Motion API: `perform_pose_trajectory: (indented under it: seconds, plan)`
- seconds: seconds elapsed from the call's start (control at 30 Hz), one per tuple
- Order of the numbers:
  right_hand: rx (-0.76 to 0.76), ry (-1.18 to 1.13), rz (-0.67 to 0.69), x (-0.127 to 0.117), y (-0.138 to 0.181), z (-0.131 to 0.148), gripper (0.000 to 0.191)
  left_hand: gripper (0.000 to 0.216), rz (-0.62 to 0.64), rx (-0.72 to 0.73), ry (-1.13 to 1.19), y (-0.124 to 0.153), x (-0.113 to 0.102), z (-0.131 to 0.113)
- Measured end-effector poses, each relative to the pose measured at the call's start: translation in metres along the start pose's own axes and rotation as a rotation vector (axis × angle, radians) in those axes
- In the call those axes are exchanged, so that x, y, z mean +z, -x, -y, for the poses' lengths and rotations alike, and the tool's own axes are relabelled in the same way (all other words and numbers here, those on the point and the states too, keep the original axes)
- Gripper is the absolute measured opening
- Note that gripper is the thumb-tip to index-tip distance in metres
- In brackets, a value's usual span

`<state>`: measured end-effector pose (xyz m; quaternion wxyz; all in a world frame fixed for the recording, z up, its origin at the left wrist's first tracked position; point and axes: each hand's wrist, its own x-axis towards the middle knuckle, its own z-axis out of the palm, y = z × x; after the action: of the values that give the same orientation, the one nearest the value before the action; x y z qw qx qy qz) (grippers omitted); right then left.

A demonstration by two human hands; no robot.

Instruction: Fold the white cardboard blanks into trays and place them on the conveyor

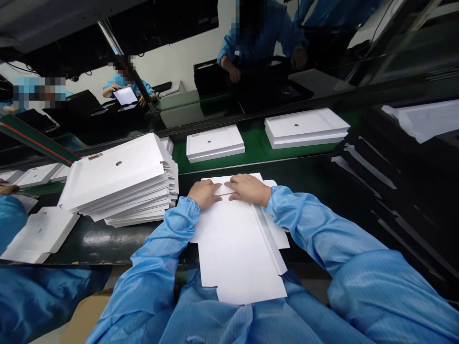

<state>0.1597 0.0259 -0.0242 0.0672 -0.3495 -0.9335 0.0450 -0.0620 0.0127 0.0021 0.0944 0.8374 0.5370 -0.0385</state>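
A flat white cardboard box blank [236, 243] lies on the dark table in front of me, its near end hanging over the table edge toward my lap. My left hand [205, 193] and my right hand [249, 188] rest side by side on its far end, fingers curled and pressing down on a folded flap there. Both of my arms are in blue sleeves.
A tall stack of flat white blanks [120, 184] sits left of my hands. Folded white boxes [214, 143] [306, 126] lie on the green conveyor belt [258, 145] beyond. Another white blank [39, 234] lies at far left beside a co-worker's blue sleeve [10, 217]. People in blue work across the line.
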Motion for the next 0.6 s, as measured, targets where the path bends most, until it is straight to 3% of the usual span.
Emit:
perform_pose_trajectory:
  seconds: [0.13,0.27,0.47,0.6]
  plan:
    - [-0.025,0.084,-0.014,0.007,-0.003,0.002,0.039,0.046,-0.039,0.079,-0.171,0.006,0.01,-0.006]
    - [-0.078,0.165,-0.016,0.008,-0.005,0.007,0.037,0.041,-0.078,0.113,-0.268,0.01,0.018,-0.012]
    - [-0.087,0.221,0.0,0.001,-0.001,0.01,0.035,0.039,-0.066,0.13,-0.28,0.01,0.023,-0.011]
    - [-0.072,0.13,0.026,-0.003,0.001,0.007,0.033,0.035,-0.113,0.121,-0.232,0.013,0.019,-0.011]
